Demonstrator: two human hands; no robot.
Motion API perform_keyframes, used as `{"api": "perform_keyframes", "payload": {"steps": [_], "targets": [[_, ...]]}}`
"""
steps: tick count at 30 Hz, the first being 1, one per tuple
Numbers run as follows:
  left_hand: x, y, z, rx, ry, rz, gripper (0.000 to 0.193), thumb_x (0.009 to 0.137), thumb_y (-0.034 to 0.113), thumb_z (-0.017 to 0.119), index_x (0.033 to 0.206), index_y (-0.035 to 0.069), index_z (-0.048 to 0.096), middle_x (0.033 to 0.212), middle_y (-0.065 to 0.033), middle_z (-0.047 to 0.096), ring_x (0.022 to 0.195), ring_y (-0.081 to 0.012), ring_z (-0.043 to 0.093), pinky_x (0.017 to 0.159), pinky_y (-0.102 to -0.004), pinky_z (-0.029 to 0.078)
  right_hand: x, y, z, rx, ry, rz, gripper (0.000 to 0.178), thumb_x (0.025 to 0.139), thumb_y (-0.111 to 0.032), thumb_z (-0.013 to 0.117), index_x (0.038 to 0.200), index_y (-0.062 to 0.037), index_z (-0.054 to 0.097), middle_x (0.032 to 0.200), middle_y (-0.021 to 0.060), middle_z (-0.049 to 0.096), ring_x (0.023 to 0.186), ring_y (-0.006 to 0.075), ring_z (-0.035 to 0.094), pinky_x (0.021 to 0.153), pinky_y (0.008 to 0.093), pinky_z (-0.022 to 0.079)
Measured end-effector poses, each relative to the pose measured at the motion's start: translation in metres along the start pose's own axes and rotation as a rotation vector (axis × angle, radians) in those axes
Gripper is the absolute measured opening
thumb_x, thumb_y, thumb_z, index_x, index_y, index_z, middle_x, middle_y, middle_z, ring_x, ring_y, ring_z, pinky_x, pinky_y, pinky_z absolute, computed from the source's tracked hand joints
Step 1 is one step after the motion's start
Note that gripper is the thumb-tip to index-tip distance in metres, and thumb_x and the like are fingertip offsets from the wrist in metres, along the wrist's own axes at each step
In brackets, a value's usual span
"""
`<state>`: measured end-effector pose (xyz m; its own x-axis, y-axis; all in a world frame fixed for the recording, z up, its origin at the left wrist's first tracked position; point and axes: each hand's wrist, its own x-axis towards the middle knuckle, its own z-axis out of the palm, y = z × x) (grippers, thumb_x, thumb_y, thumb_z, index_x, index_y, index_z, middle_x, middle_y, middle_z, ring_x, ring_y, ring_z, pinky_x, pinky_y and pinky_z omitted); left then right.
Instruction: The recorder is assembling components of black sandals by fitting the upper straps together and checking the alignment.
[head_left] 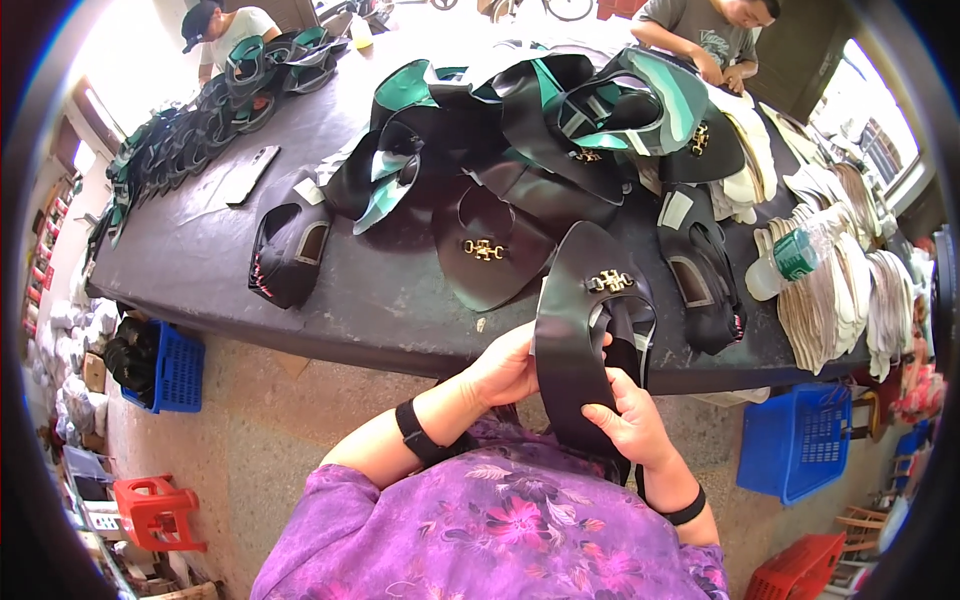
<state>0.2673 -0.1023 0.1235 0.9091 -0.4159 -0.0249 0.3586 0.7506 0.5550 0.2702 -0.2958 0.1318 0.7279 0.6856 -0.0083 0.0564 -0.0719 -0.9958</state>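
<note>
Both hands are closed on a black leather shoe upper with a gold metal ornament near its top. My left hand grips its left side, with the fingers partly behind it. My right hand pinches the lower edge on the right, thumb in front. The upper is held upright over the table's near edge. Just beyond it, another black upper with a gold ornament lies on the table, in front of a heap of similar uppers, some showing green lining.
On the dark table are a phone, two black pouch-like items, a plastic bottle and stacked pale pieces. Blue crates and a red stool stand on the floor. Two people work across the table.
</note>
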Motion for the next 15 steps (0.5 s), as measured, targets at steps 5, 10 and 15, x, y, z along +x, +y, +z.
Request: {"api": "perform_keyframes", "payload": {"steps": [5, 10, 15], "targets": [[-0.006, -0.002, -0.009, -0.001, 0.031, 0.042, 0.042, 0.089, 0.027, 0.048, 0.121, 0.001, 0.041, 0.118, -0.0146, 0.051, 0.106, -0.0218, 0.052, 0.091, -0.0352, 0.042, 0.0, 0.001, -0.002, -0.054, -0.054, 0.101, 0.039, 0.082, -0.014, 0.061, 0.114, 0.0031, 0.045, 0.103, 0.0049, 0.055, 0.095, 0.0092, 0.05, 0.084, 0.024, 0.04], [-0.01, -0.005, -0.006, 0.2, -0.01, 0.129, 0.04, 0.089, 0.028, 0.048, 0.119, 0.002, 0.044, 0.114, -0.0124, 0.053, 0.102, -0.0189, 0.054, 0.088, -0.0326, 0.044, -0.001, 0.004, -0.001, -0.118, -0.018, -0.022, 0.038, 0.082, -0.016, 0.06, 0.113, -0.0007, 0.046, 0.095, 0.0136, 0.062, 0.087, 0.0187, 0.061, 0.075, 0.0278, 0.045], [-0.005, -0.01, -0.008, 0.098, 0.117, 0.053, 0.035, 0.089, 0.025, 0.048, 0.113, -0.001, 0.05, 0.108, -0.0124, 0.057, 0.096, -0.0193, 0.056, 0.086, -0.0329, 0.045, 0.004, 0.004, 0.003, -0.222, -0.016, -0.064, 0.038, 0.082, -0.014, 0.06, 0.114, -0.0006, 0.045, 0.096, 0.0147, 0.062, 0.086, 0.0217, 0.061, 0.075, 0.0288, 0.046]]}}
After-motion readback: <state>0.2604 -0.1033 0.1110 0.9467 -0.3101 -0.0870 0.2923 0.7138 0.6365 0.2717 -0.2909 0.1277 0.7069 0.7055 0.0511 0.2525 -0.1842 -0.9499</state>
